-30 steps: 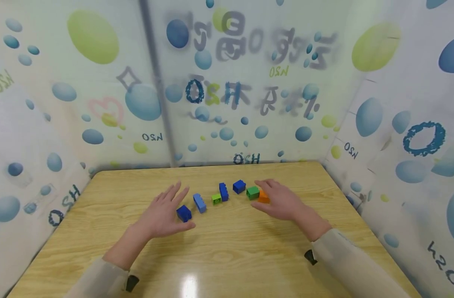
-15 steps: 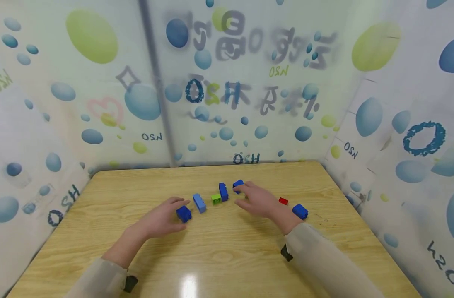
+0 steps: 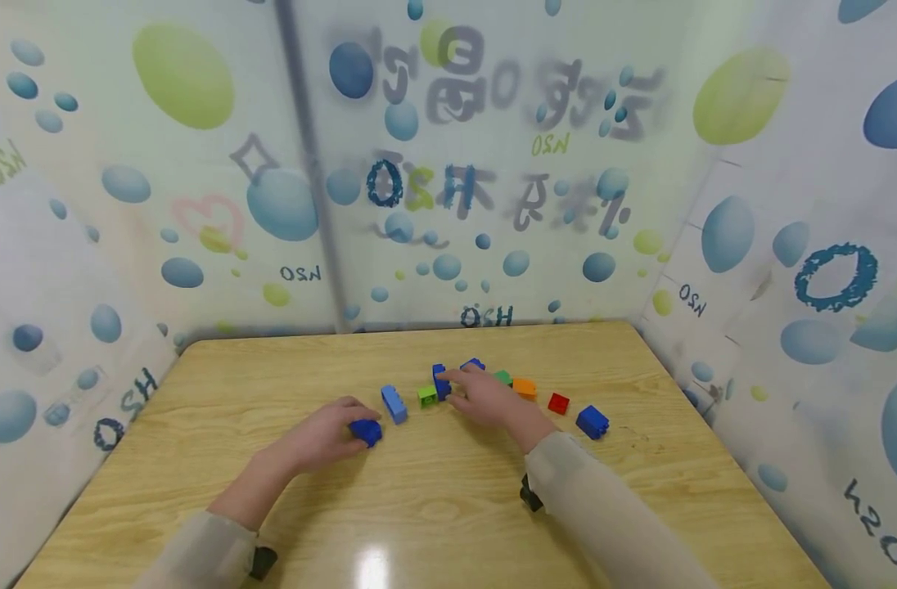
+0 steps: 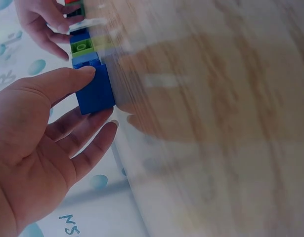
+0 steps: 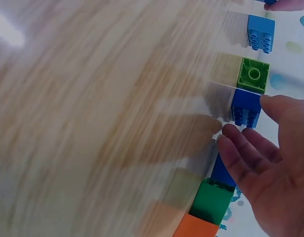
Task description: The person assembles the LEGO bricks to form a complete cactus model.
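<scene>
In the head view my left hand [image 3: 317, 440] pinches a dark blue toy brick [image 3: 366, 431] at the left end of a loose row. The left wrist view has the thumb on the near face of this blue brick [image 4: 96, 94], fingers behind it. My right hand [image 3: 487, 401] reaches over the row's middle, thumb and fingertips right at a long blue brick [image 3: 439, 378]. From the right wrist, this long blue brick [image 5: 245, 104] stands between the thumb and the spread, slightly bent fingers. A lime green brick [image 3: 427, 397] sits beside it, and a light blue brick [image 3: 394, 404] lies farther left.
Past the right hand are another blue brick [image 3: 474, 363], partly covered green brick [image 3: 503, 377], orange brick [image 3: 525, 388], red brick [image 3: 558, 403] and a blue brick [image 3: 592, 422]. The wooden table [image 3: 434, 515] meets a patterned curtain [image 3: 448, 245] behind and at both sides.
My right hand has moved left along the row, from the orange brick to the long blue one, uncovering the bricks at the right. My left hand has closed its fingers on the dark blue brick.
</scene>
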{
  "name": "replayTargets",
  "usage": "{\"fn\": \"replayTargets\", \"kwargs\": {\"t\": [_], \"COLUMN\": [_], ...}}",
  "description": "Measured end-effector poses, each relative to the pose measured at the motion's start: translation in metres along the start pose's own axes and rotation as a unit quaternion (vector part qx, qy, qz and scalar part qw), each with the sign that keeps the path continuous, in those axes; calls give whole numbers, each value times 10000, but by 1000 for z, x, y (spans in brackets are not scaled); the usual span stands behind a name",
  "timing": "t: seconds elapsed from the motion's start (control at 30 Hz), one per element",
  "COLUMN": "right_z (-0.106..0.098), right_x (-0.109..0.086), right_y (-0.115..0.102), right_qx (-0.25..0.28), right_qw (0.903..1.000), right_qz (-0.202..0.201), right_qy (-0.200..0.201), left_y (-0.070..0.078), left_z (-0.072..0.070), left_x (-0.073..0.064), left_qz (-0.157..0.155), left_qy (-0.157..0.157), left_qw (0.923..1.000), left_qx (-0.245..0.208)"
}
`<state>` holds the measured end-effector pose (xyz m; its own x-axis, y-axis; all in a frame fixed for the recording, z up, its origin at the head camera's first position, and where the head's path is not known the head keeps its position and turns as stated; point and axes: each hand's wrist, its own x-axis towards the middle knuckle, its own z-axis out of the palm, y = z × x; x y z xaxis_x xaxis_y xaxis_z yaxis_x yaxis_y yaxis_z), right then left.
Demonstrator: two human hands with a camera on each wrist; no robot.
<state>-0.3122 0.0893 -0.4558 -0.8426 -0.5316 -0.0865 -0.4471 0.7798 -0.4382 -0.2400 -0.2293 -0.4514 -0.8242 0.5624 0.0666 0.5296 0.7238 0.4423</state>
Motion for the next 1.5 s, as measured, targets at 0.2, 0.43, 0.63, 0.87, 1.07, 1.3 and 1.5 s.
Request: {"fn": "replayTargets", "kwargs": {"t": [0.2,0.43,0.63,0.87,1.07,1.3,1.5], "right_z": [0,0,-1,-2,-6,-11,-17], "right_x": [2,0,-6,-19,-36,-55,-68], "right_y": [-4,-2,1,7,13,23,24], "right_qx": [-93,-91,29,100,241,702,721], "right_qw": [9999,9998,9998,9996,9997,9971,9964], "right_qz": [41,180,187,160,37,139,217], "right_qy": [-81,-69,53,230,-1,-255,-381], "left_y": [0,1,6,14,26,36,45], "left_z": [2,5,5,7,12,20,28], "left_x": [0,3,5,10,15,25,35], "left_qz": [-141,15,71,-108,-98,44,280], "left_qy": [-106,-89,-138,-309,-363,-443,-392], "left_qw": [9998,9999,9998,9991,9984,9969,9955], "left_qx": [-121,-73,-128,-252,-417,-652,-819]}}
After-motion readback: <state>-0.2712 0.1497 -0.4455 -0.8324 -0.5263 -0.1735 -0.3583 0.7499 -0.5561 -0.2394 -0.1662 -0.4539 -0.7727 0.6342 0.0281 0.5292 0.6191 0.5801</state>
